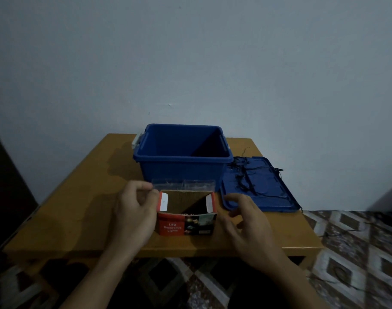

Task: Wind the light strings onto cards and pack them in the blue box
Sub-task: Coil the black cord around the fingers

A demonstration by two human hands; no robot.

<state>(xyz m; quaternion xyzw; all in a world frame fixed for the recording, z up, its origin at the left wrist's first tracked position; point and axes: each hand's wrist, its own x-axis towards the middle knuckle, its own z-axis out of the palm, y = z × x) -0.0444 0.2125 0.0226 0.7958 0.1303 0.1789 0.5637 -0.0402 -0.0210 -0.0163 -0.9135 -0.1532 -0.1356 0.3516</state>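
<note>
An open red carton (186,224) marked "LED Decorative Lights" stands near the table's front edge, its top flaps spread. My left hand (134,210) is at its left side, thumb and fingers pinching at the left flap. My right hand (246,221) hovers just right of the carton with fingers loosely spread, holding nothing. Behind the carton stands the blue box (183,161), open and seemingly empty. A dark light string (248,175) lies tangled on the blue lid (262,188) to the right. Clear plastic pieces (183,183) lie between carton and box.
The wooden table (83,201) stands against a pale wall. More dark wire (337,233) trails over the patterned floor at the right. A dark object edges in at the far left.
</note>
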